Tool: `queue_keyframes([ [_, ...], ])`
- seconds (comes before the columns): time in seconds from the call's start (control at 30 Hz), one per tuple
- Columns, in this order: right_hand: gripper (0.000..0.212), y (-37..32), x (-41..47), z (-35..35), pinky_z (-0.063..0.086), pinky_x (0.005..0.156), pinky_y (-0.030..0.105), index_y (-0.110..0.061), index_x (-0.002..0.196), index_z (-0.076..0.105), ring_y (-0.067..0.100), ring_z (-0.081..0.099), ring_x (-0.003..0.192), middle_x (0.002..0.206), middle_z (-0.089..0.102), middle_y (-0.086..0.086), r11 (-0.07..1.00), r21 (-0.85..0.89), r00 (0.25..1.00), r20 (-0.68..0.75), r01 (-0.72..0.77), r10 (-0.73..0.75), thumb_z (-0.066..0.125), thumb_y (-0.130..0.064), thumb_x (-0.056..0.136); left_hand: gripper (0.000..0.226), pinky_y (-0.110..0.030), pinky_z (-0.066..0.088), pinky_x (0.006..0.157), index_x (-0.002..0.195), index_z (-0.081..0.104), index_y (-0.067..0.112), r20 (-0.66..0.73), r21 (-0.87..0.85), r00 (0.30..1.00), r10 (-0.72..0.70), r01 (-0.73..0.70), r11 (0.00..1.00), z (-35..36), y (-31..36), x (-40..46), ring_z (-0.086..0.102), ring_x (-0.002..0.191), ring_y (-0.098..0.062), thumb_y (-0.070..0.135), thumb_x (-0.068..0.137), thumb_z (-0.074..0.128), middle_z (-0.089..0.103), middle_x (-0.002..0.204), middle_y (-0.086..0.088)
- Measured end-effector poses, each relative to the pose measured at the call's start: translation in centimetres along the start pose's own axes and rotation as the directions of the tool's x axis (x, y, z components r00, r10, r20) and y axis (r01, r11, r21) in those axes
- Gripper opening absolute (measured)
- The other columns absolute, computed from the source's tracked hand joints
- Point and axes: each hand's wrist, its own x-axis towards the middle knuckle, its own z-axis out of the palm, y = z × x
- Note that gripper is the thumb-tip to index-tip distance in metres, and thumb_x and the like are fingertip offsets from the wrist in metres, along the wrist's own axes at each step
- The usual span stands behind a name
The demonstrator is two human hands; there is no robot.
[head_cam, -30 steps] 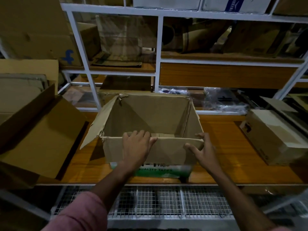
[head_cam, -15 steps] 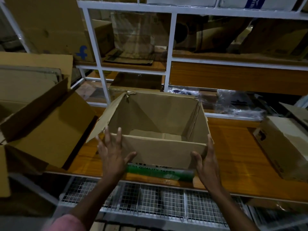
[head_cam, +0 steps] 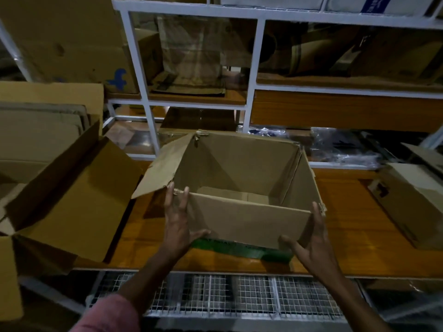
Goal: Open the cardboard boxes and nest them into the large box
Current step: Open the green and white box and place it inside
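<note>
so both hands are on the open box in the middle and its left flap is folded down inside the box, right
Not quite. The head view shows the left hand and right hand on the open box, but its left flap splays outward over the wooden shelf, not folded inside.

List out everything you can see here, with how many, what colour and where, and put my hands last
open box: one, brown with a green printed band low on its near wall, centre of the wooden shelf, flaps open
large box: one, brown, at left, tipped with its opening toward the middle
closed box: one, brown, at right on the shelf
wooden shelf: one, orange-brown, under the boxes
white rack frame: one, behind, its shelves holding more cardboard, too dim to count
plastic wrap: clear, behind the open box at right
wire mesh: white, below the shelf edge
left hand: fingers straight against the open box's near left corner
right hand: fingers straight at its near right corner
</note>
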Motion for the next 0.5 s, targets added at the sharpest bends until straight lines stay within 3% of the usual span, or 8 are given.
queue_keyframes([
  [0.13, 0.122, -2.0, 0.8, 1.5, 0.052, 0.09, 0.031, -0.049, 0.152, 0.008, 0.026, 0.046, 0.128, 0.152, 0.028, 0.013, 1.0, 0.001, 0.999, -0.031, 0.018, -0.018, 0.091, -0.018, 0.068, 0.145, -0.064, 0.033, 0.112, 0.16, 0.009, 0.035, 0.129, 0.008, 0.987, 0.094, -0.096, 0.995, -1.6, -1.1, 2.7, 0.003, 0.154, -0.039, 0.041, 0.047, 0.1, -0.01, 0.168, -0.011],
  [0.27, 0.112, -4.9, 2.4, 1.4, 0.059, 0.09, 0.048, -0.037, 0.148, 0.017, 0.027, 0.05, 0.126, 0.151, 0.029, 0.008, 0.999, -0.039, 0.993, -0.113, 0.029, -0.034, 0.092, -0.016, 0.067, 0.142, -0.071, 0.041, 0.103, 0.16, 0.007, 0.039, 0.134, 0.002, 0.979, 0.151, -0.153, 0.988, -3.9, -0.9, 4.7, 0.002, 0.154, -0.038, 0.032, 0.053, 0.1, -0.016, 0.168, -0.004],
  [0.4, 0.112, -8.4, 2.7, 0.2, 0.061, 0.084, 0.052, -0.036, 0.145, 0.018, 0.033, 0.056, 0.122, 0.147, 0.038, 0.014, 0.995, -0.078, 0.988, -0.136, 0.066, -0.076, 0.093, -0.022, 0.064, 0.135, -0.07, 0.05, 0.094, 0.157, 0.012, 0.039, 0.088, 0.01, 0.98, 0.181, -0.182, 0.983, -7.5, -0.4, 6.0, 0.014, 0.149, -0.044, 0.025, 0.055, 0.099, -0.011, 0.168, -0.005],
  [0.5, 0.111, -12.0, 2.0, -0.9, 0.061, 0.077, 0.052, -0.032, 0.144, 0.02, 0.033, 0.058, 0.114, 0.141, 0.04, 0.017, 0.985, -0.102, 0.973, -0.174, 0.138, -0.154, 0.094, -0.016, 0.063, 0.133, -0.069, 0.051, 0.092, 0.157, 0.014, 0.037, 0.008, 0.016, 0.972, 0.234, -0.235, 0.972, -10.8, 0.4, 6.0, 0.01, 0.151, -0.044, 0.025, 0.055, 0.099, -0.009, 0.168, -0.005],
])
